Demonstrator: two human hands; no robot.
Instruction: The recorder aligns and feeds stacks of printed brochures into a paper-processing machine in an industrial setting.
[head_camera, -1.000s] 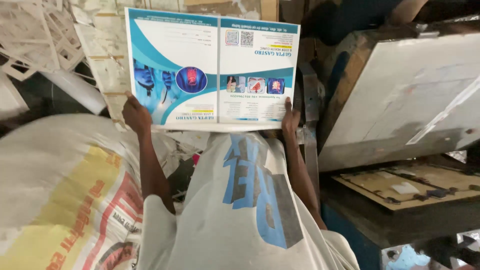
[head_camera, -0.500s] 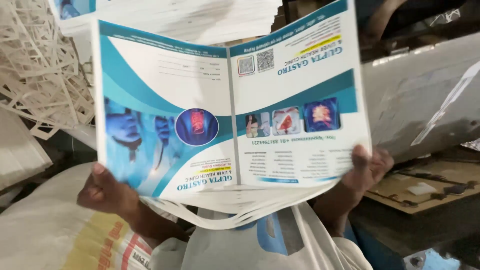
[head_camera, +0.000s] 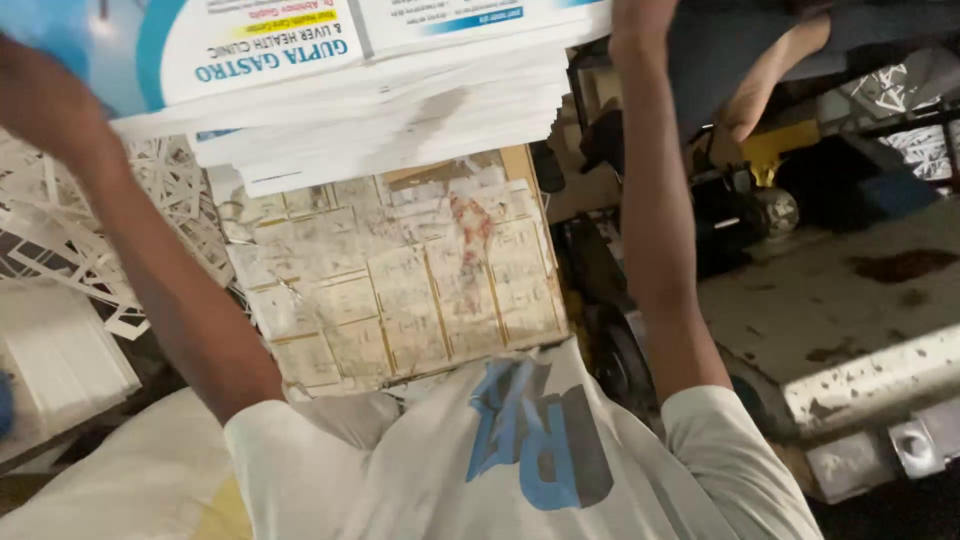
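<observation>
Your left hand (head_camera: 45, 95) grips the left edge of the stack of printed sheets (head_camera: 380, 100), fingers closed on it. Your right hand (head_camera: 640, 20) is at the stack's right side, but it's cut off by the frame top, so I cannot tell its grip. The stack is raised between both hands, top sheet white w/ blue-teal print. Below the stack, btw. your forearms, lies a worn cardboard sheet (head_camera: 400, 290). Left of your left arm, white paper offcuts (head_camera: 90, 250) are piled loose; no container is holding them.
</observation>
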